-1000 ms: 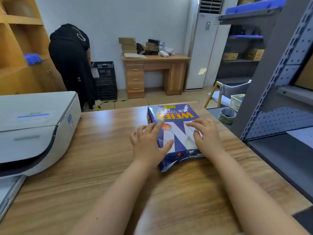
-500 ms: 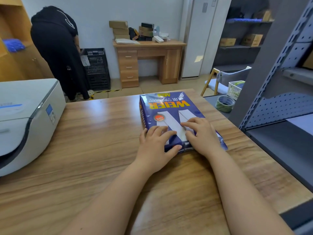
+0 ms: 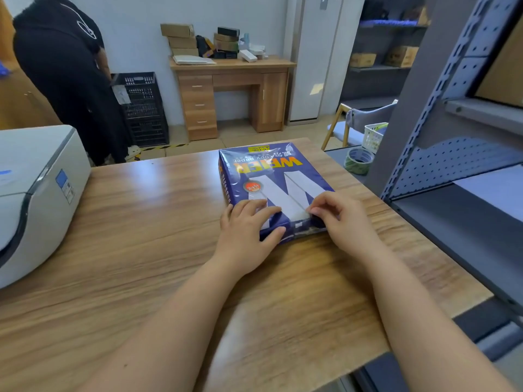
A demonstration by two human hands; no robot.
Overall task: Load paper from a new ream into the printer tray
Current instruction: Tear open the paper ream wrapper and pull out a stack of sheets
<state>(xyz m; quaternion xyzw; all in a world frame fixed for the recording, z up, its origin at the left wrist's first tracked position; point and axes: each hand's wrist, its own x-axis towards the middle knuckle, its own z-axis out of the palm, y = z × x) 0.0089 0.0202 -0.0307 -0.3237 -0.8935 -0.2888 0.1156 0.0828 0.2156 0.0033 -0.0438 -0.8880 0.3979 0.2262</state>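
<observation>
A blue wrapped ream of copy paper [image 3: 271, 176] lies flat on the wooden table [image 3: 141, 236], its yellow lettering upside down to me. My left hand [image 3: 249, 230] grips the ream's near left corner, fingers on top and thumb on the near edge. My right hand [image 3: 339, 222] pinches the wrapper at the near right corner. A white-grey printer [image 3: 36, 190] sits at the table's left edge, well apart from the ream; its tray is out of view.
A grey metal shelving unit [image 3: 452, 171] stands close on the right, with a tape roll [image 3: 358, 161] and a small basket [image 3: 374, 135] beyond the table. A person in black [image 3: 65, 80] stands behind the table near a black crate [image 3: 144, 108] and a wooden desk [image 3: 232, 91].
Both hands have slid back from the ream's middle to its near end. The view has tilted down and shifted right, so less of the printer shows.
</observation>
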